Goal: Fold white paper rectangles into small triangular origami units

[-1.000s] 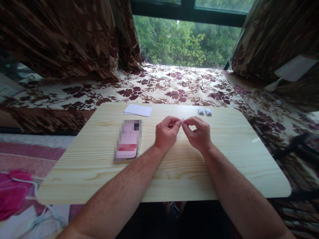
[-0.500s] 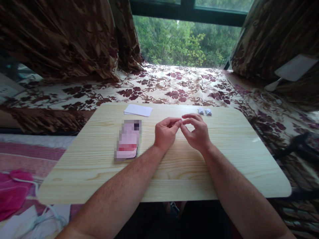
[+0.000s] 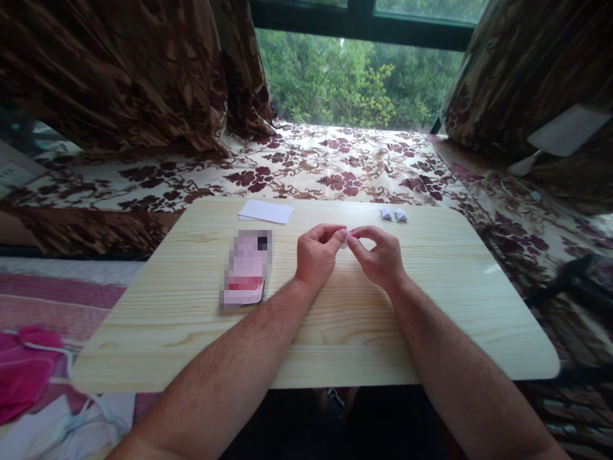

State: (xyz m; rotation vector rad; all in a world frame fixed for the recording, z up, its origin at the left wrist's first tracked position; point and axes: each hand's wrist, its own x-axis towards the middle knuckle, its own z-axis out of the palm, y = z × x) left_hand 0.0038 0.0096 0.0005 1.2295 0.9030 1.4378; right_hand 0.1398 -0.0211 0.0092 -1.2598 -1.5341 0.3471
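Note:
My left hand (image 3: 317, 253) and my right hand (image 3: 378, 254) meet over the middle of a light wooden table (image 3: 316, 345). Both pinch a tiny piece of white folded paper (image 3: 345, 237) between thumb and fingertips; only a sliver of it shows. Two small folded white paper pieces (image 3: 393, 214) lie near the table's far edge, just beyond my right hand. A stack of white paper sheets (image 3: 265, 211) lies at the far edge to the left.
A phone with a pink case (image 3: 246, 268) lies left of my left hand. Floral cloth (image 3: 306, 163) covers the ledge behind the table, with brown curtains either side of a window. Pink fabric and a white cord (image 3: 29, 364) lie at the lower left.
My right fingers lifted and spread half a second ago, then curled back into a pinch. The paper piece now sits lower between both hands' fingertips. Arms stayed in place.

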